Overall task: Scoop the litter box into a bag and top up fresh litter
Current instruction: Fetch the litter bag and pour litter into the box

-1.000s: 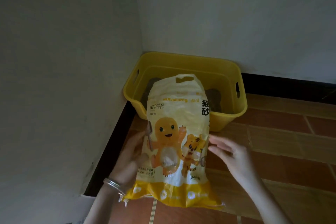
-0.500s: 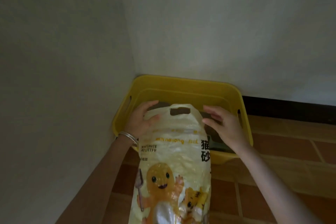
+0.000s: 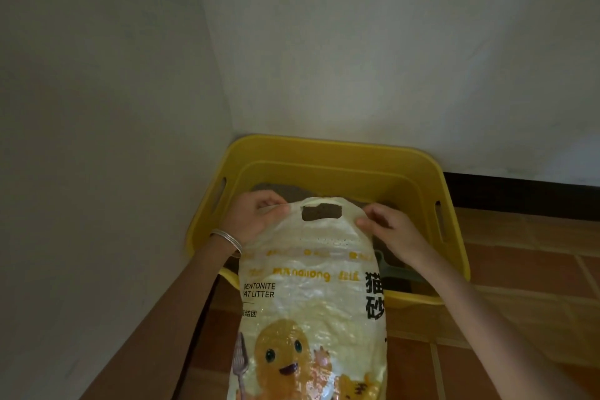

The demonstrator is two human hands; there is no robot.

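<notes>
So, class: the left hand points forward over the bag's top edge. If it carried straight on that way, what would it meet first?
Probably the grey litter in the yellow box, then its far wall. The left hand pinches the bag at its top corner; depth is unclear.

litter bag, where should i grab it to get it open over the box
Grip the litter bag at its two top corners, beside the cut-out handle, coming in from either side as the left hand and right hand do. That flat sealed strip leans over the box.
</notes>
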